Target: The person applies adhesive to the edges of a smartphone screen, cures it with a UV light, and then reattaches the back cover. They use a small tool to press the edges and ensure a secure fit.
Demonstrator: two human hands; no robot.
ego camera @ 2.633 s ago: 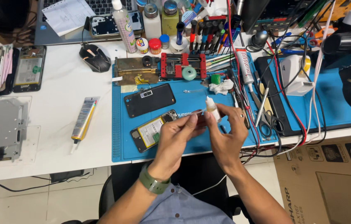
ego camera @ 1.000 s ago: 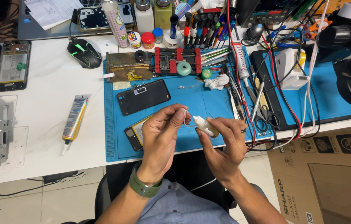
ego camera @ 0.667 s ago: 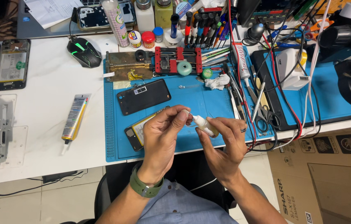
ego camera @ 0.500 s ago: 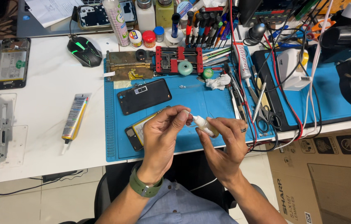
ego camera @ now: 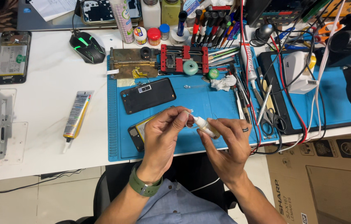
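My left hand (ego camera: 165, 135): curled over the front edge of the blue mat (ego camera: 208, 105), thumb and forefinger pinched together at the tip of the small bottle (ego camera: 205, 126); the other fingers folded loosely.
My right hand (ego camera: 225, 143): closed around the lower end of the small bottle, which lies tilted, its white nozzle pointing up and left toward my left fingertips; a dark ring on one finger.
Small bottle: pale, yellowish body with a white tip, held between both hands above the near part of the mat.
Opened phone (ego camera: 140, 130): lies on the mat just under my left hand, partly hidden by it; yellow inside, dark frame.
Black back cover (ego camera: 148, 95): flat on the mat above the opened phone, with a small white label near its top left corner.
Glue tube (ego camera: 77, 115): long, yellow and grey printed tube on the white table (ego camera: 51, 83), well left of the mat, nozzle toward me.
Small jars (ego camera: 147, 36): one with a white lid, one with a red lid, side by side beyond the mat's far edge.
White tube (ego camera: 248, 62): upright-lying tube with red lettering, right of the red clamp jig (ego camera: 183, 59).
Cardboard box (ego camera: 325, 178): brown, with dark printed symbols, at lower right beside the table.
Crumpled tissue (ego camera: 224, 83): white, on the mat beyond my right hand.
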